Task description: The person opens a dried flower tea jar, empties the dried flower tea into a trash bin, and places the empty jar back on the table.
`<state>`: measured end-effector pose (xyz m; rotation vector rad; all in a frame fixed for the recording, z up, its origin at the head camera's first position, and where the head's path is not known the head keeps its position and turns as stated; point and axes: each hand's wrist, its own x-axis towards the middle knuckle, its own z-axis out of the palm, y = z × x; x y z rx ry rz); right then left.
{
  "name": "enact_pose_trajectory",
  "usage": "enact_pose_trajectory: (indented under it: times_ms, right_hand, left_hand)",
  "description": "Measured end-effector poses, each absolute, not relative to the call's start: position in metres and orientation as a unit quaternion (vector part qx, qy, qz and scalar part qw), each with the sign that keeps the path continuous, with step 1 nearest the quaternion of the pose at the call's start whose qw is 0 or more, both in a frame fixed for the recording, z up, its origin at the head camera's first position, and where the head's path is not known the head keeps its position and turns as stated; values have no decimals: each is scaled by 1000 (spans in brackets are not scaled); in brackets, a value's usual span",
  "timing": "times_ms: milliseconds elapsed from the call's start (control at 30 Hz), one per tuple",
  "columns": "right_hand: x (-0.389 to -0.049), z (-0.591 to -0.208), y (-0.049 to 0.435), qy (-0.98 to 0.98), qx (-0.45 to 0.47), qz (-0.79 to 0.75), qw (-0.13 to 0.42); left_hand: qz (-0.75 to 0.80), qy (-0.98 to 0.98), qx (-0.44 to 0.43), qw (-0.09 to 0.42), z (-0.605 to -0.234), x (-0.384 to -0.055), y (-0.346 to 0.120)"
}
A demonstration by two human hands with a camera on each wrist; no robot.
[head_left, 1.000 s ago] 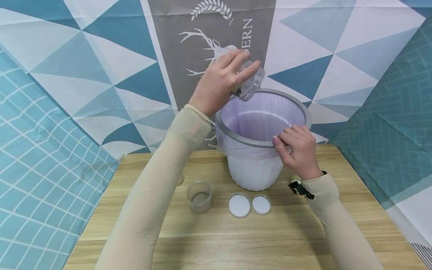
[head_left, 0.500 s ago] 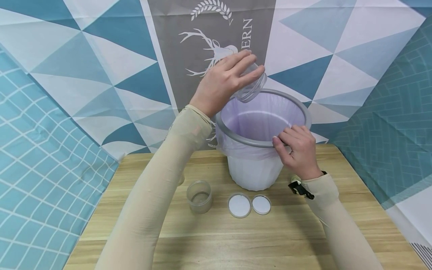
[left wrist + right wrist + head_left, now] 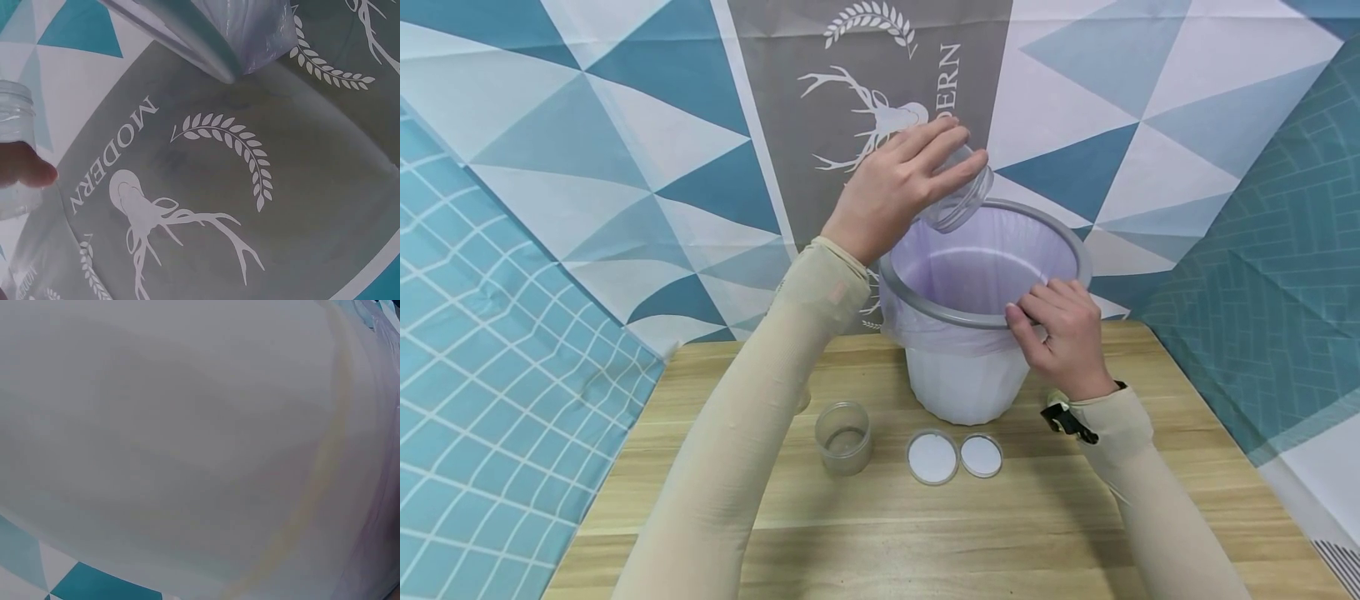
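My left hand (image 3: 895, 183) grips a clear plastic jar (image 3: 957, 208), tilted mouth-down over the back left of a white trash can (image 3: 962, 383). No contents show in the jar's visible part. In the left wrist view, a fingertip lies across the clear jar (image 3: 15, 122). A pale purple liner (image 3: 970, 271) covers the can's inside and folds out under its grey rim ring (image 3: 951, 315). My right hand (image 3: 1062, 333) holds the front right of that ring, thumb on top. The can's white wall (image 3: 175, 437) nearly fills the right wrist view.
An uncovered clear plastic jar (image 3: 843, 442) stands on the wooden table (image 3: 955, 542) left of the can. Two round lids (image 3: 932, 457) with white discs lie side by side in front of it. Patterned cloth (image 3: 685, 192) hangs close behind the can.
Dark bits seen near the tilted jar's mouth a second ago are gone from it. The left hand has shifted slightly right with the jar. The right hand stays on the rim.
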<state>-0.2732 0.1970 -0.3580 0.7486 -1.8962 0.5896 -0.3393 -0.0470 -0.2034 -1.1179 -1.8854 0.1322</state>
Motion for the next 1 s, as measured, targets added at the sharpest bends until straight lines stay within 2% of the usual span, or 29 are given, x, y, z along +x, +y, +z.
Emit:
enact_pose_trajectory:
  times_ms: [367, 667, 1000]
  right_hand:
    - [-265, -353, 196, -779, 307, 284, 468]
    - [-248, -331, 172, -768, 314, 321, 457]
    - [-234, -305, 117, -752, 391, 366, 383]
  left_hand:
    - [-34, -777, -422, 465, -208, -331, -70]
    - [-98, -771, -408, 479, -234, -314, -94]
    - [-150, -749, -431, 481, -271, -288, -110]
